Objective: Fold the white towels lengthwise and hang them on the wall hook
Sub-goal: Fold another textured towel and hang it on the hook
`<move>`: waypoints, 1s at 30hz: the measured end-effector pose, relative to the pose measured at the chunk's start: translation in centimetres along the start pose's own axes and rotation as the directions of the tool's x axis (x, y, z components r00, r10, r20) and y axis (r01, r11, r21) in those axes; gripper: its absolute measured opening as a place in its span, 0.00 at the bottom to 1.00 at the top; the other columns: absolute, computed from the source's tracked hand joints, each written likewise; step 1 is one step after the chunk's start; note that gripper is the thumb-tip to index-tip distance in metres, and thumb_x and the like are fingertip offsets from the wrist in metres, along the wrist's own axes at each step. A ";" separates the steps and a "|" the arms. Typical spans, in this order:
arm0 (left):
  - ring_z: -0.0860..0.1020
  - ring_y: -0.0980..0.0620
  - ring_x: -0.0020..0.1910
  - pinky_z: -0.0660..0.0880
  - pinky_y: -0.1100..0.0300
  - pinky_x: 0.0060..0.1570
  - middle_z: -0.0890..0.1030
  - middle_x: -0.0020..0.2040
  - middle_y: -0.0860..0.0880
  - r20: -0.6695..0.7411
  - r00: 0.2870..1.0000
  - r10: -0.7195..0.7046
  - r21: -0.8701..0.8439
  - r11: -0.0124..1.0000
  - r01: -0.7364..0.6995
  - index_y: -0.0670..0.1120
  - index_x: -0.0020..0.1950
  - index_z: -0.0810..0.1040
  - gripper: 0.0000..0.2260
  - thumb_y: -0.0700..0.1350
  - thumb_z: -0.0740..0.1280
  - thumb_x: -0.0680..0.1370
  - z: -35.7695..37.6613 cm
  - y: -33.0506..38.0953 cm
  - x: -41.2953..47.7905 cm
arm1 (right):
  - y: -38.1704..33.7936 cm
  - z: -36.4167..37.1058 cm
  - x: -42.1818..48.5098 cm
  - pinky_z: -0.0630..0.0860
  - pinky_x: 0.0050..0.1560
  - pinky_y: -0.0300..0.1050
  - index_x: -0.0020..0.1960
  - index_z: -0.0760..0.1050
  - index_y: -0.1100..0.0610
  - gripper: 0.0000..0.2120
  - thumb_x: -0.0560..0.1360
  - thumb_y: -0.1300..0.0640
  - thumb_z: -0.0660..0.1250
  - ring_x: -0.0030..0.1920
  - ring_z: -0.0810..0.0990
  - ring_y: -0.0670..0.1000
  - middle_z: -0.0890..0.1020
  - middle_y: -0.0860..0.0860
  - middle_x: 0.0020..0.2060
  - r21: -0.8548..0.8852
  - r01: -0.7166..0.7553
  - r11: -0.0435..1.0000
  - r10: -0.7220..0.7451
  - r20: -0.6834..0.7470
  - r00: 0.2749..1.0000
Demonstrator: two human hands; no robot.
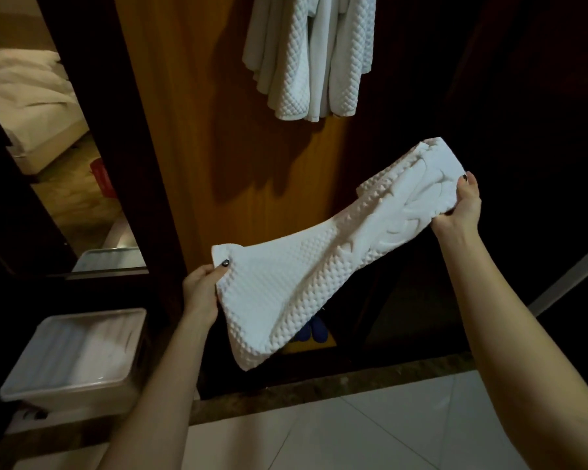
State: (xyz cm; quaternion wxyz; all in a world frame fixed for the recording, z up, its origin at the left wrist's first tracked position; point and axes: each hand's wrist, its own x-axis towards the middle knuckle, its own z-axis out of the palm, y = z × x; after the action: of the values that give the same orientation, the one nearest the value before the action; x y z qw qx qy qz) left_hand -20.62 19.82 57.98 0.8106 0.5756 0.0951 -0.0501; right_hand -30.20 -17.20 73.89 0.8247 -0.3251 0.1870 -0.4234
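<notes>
A white waffle-textured towel (323,259) is stretched in the air between my hands, folded into a long band that slopes up to the right. My left hand (202,290) pinches its lower left corner, thumb on top. My right hand (460,206) grips the bunched upper right end. More white towels (306,59) hang in folds against the wooden panel above; the hook that holds them is out of frame.
A translucent plastic bin (78,354) with white towels inside stands at lower left. A mirror (48,147) on the left reflects a bed. A dark stone threshold (319,385) separates the pale tiled floor (370,432) from the wooden wall (218,147).
</notes>
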 end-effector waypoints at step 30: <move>0.78 0.43 0.60 0.75 0.50 0.59 0.81 0.59 0.40 0.454 0.566 -0.688 0.327 0.720 0.612 0.43 0.67 0.74 0.17 0.39 0.67 0.78 -0.1 -5.7 -4.4 | -0.3 6.1 -2.7 0.75 0.63 0.59 0.69 0.67 0.58 0.17 0.81 0.65 0.59 0.62 0.78 0.62 0.76 0.62 0.63 0.064 0.007 0.998 -0.002 -0.089 0.996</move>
State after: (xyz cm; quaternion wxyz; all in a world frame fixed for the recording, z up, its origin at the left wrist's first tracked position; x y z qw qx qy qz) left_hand -26.04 17.91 53.60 0.6857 0.5125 0.0617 -0.5132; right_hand -28.36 -12.85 78.53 0.8246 -0.2797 0.2092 -0.4451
